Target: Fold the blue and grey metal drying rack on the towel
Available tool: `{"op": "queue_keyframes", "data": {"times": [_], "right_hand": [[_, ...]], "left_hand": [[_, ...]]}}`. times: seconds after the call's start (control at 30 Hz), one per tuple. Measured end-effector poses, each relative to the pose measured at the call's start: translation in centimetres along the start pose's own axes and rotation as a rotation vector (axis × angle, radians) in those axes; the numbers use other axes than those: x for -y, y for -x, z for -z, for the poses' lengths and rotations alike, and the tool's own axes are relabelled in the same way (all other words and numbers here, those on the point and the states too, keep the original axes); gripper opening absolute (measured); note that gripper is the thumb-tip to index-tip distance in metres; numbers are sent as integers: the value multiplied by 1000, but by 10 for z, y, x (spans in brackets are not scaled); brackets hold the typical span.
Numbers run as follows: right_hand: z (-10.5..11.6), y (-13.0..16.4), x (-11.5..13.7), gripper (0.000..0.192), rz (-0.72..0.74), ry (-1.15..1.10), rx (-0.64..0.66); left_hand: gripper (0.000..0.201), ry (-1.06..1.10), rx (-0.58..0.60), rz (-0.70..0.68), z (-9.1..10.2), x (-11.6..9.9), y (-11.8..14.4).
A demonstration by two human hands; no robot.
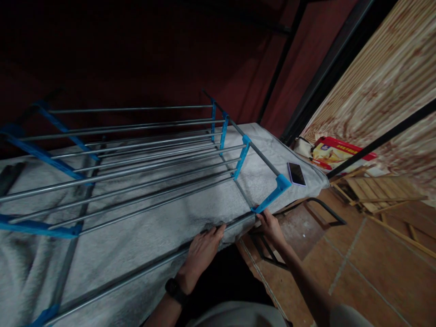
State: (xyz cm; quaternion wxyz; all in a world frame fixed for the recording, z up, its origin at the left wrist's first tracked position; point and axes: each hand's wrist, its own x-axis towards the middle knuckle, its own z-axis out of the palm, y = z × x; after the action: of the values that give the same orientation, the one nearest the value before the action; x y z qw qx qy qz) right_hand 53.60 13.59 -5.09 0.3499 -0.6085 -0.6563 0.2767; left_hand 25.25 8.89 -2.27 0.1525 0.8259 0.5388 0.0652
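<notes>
A rack of several thin grey metal rods (pixel 136 159) joined by blue plastic brackets lies on its side on a grey towel-like cover (pixel 143 236). My left hand (pixel 202 250), a black watch on its wrist, is curled over the nearest rod (pixel 235 222) at the cover's front edge. My right hand (pixel 270 227) grips the same rod's end where it meets the lowest blue bracket (pixel 272 195). How firmly the fingers close is hard to see in the dim light.
A phone (pixel 296 174) lies on the cover's right corner. A red and yellow packet (pixel 335 152) sits beyond it. A folded wooden slatted frame (pixel 378 190) and black metal frame (pixel 323 211) stand on the tiled floor at right. Dark red wall behind.
</notes>
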Motion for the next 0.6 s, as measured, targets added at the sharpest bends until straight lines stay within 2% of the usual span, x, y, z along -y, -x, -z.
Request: {"op": "queue_keyframes", "data": {"times": [0.6], "right_hand": [[-2, 3, -1, 27, 14, 99, -13]], "left_hand": [[42, 32, 31, 8, 1, 0, -3]]}}
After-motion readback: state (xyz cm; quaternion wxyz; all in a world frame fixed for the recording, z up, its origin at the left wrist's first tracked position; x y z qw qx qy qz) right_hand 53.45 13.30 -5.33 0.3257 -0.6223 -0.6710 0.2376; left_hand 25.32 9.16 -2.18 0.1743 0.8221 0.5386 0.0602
